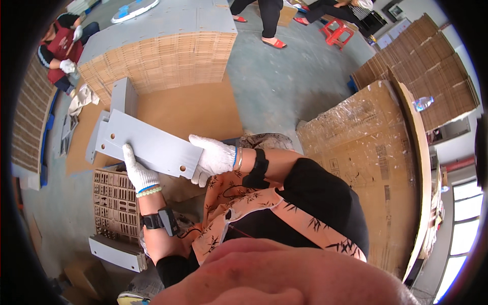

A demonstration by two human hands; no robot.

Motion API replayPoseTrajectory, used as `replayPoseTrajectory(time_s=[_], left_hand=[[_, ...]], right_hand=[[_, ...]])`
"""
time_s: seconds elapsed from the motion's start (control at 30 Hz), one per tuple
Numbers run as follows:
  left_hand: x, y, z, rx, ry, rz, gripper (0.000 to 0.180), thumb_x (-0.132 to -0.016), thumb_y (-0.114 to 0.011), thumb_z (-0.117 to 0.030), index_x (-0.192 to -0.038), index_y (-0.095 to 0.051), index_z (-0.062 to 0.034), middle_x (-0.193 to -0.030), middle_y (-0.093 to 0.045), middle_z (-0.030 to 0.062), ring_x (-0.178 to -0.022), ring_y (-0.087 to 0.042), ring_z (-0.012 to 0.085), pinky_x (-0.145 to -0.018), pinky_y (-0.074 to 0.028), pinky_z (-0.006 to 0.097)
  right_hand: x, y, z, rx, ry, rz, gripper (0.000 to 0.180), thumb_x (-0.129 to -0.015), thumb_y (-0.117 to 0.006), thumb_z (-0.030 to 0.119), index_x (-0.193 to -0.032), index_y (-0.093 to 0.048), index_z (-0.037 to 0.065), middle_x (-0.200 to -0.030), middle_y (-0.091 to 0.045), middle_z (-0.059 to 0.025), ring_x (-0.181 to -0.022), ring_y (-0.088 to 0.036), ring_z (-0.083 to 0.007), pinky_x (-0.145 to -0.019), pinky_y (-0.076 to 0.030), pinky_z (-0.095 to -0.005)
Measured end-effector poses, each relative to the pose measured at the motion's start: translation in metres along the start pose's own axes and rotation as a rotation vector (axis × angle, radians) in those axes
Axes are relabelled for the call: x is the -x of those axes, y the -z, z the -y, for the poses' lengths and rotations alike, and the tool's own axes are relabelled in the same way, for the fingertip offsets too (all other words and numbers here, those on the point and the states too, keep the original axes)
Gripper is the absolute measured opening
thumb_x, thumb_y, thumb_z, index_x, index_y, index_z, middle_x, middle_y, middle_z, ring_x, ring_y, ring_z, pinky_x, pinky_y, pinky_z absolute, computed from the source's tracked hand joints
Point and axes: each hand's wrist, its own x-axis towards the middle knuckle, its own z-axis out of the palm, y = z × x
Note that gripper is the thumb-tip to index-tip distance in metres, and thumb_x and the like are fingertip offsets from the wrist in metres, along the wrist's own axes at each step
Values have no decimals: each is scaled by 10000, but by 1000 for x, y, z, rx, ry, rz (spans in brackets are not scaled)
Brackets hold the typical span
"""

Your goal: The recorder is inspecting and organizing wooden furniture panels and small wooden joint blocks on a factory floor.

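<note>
Gripping a flat grey die-cut cardboard panel (147,144), round-holed, gloved hands.

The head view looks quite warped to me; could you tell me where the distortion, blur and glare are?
In the head view, fisheye bending curves the grey panel held by the left hand and right hand; a black rim darkens the corners; the skin-coloured shape at the bottom is blurred; the windows at lower right are washed out.

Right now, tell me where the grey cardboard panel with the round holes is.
In the head view, the grey panel sits left of centre, held by both gloved hands: left hand at its lower edge, right hand at its right end, above the brown slotted stack.
</note>
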Motion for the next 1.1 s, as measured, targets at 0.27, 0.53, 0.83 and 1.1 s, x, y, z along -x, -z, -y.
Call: replayPoseTrajectory(time_s=[0.27,0.53,0.83,1.1], left_hand=[[13,-2,3,-36,24,82,751,-938,-633,-523,-1481,-389,-66,-1435,-506,131,-1285,-517,311,-1091,-425,478],[17,4,4,-24,30,39,710,-983,-561,-520,-1501,-373,-73,-1469,-489,119,-1311,-500,300,-1114,-407,454],[-5,38,-88,-140,-232,-489,637,-950,-603,-449,-1421,-475,-40,-1384,-554,141,-1252,-549,277,-1045,-474,411],[-19,116,-96,-1664,-817,-575,864,-702,-851,-409,-1374,-493,-1,-1321,-593,228,-1196,-606,352,-1027,-489,401]], right_hand=[[-7,4,-23,-275,-31,194,824,-992,-322,663,-1456,-388,-15,-1265,-559,-319,-1132,-566,-544,-904,-454,-729],[-9,8,-42,-419,-110,238,872,-944,-423,686,-1393,-437,-61,-1231,-551,-367,-1129,-568,-535,-918,-458,-683],[4,48,11,57,68,181,729,-862,-655,337,-1437,-383,-19,-1238,-544,-240,-1050,-574,-365,-926,-468,-541],[-25,78,10,2048,-382,-1164,991,-726,-709,537,-1548,-307,159,-1266,-568,-258,-1154,-617,-369,-954,-510,-420]])
